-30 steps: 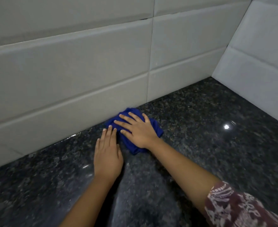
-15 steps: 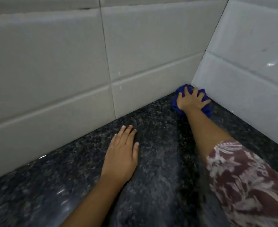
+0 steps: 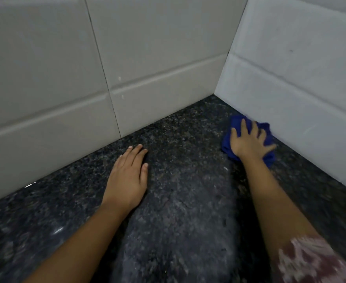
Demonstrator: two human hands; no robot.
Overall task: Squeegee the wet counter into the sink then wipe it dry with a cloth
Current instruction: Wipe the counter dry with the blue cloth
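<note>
A crumpled blue cloth lies on the dark speckled granite counter, close against the right-hand tiled wall. My right hand presses flat on the cloth with spread, straight fingers and covers most of it. My left hand rests palm down on the bare counter, fingers straight and together, near the back wall. Neither a squeegee nor a sink is in view.
White tiled walls meet in a corner at the back right and bound the counter on two sides. A patterned sleeve shows at the lower right. A few light glints lie on the counter at the left.
My right hand has slid the cloth from the back wall into the corner, then toward me along the right wall. My left hand has stayed flat on the counter.
</note>
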